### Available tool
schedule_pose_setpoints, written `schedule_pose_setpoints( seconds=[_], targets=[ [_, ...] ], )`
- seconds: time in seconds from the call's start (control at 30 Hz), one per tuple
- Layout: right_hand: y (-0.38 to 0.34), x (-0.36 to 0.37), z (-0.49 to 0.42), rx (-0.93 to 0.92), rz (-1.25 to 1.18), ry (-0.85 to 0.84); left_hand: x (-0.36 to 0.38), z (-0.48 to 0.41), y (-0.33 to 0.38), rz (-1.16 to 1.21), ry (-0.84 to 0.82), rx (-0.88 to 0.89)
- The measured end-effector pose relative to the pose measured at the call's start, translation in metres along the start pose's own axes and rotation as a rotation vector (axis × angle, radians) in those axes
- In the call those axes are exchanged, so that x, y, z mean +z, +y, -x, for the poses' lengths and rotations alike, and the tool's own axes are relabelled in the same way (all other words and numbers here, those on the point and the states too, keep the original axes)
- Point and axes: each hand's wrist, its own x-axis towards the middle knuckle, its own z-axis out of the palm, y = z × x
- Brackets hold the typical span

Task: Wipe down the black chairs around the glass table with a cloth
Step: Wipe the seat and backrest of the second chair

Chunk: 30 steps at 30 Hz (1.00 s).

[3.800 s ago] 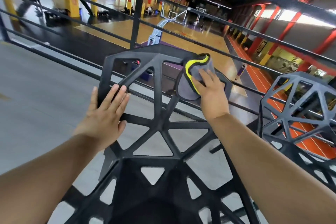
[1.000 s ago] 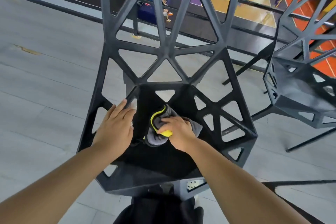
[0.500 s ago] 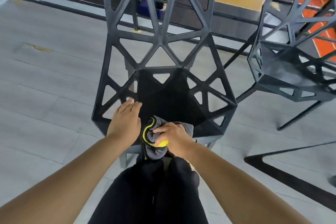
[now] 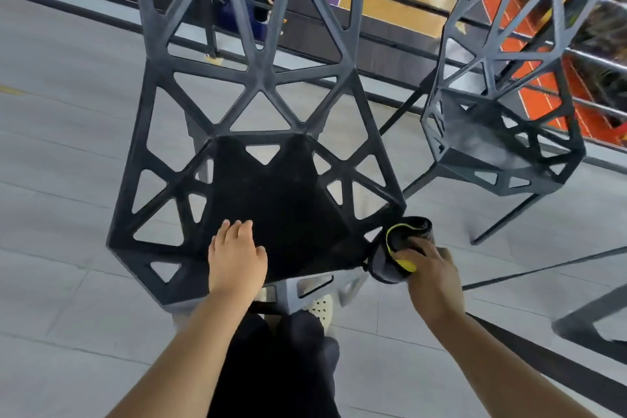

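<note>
the right hand [image 4: 432, 268] gripped the cloth [image 4: 398, 249] at the near chair [image 4: 258, 146]'s right front corner — left hand [image 4: 235, 254] lay flat on the seat, the second chair [image 4: 502, 105] farther right.

so the near chair [image 4: 258, 92] sits dead ahead, left hand [image 4: 237, 258] resting on its seat's front edge; right hand [image 4: 432, 271] holds the cloth [image 4: 407, 234] at the seat's front right corner; second chair [image 4: 481, 142] off to the right; railing [image 4: 604, 64] behind both
</note>
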Motion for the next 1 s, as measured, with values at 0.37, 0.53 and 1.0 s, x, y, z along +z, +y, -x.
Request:
schedule_pose_setpoints(
  seconds=[0.37,0.53,1.0],
  targets=[
    [-0.21,0.109,-0.124,-0.686,0.034,-0.281,0.018,-0.078,-0.016,0.048,0.341,-0.078],
    [-0.214,0.135,-0.187,-0.706,0.055,-0.222,0.034,-0.098,-0.013,0.023,0.348,-0.015],
    [-0.166,0.096,-0.203,-0.402,0.402,-0.17,0.046,-0.093,0.014,-0.141,0.033,0.155]
  ],
)
